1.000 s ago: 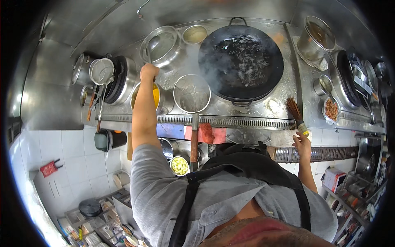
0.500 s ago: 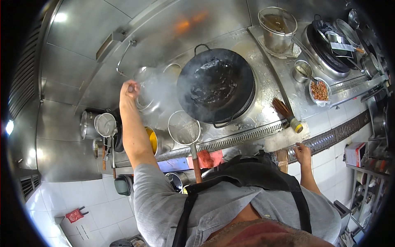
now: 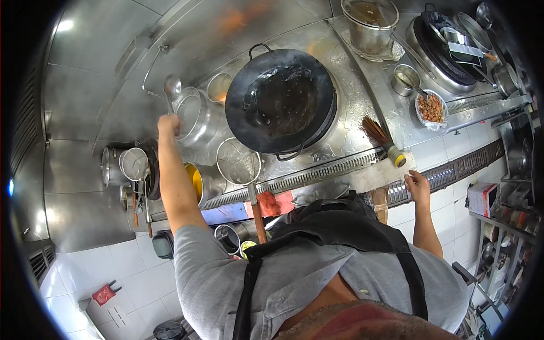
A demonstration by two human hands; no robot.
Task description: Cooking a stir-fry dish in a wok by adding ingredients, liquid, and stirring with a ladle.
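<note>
My left hand is stretched out to the far left of the steel cooking range and grips the handle of a metal ladle, whose bowl is raised above a large steel pot. A big black wok sits on the burner in the middle, dark and wet inside. My right hand rests on the front edge of the counter, close to a bamboo wok brush, and holds nothing that I can see.
A wire strainer with a wooden handle lies in front of the wok. A pot of yellow liquid stands near my left elbow. At the right are a steel stockpot, a bowl of chopped food and stacked pans.
My left hand has lifted from the pots near the yellow liquid, reached farther back left and now holds the ladle up. The view has swung left. My right hand stays at the counter edge.
</note>
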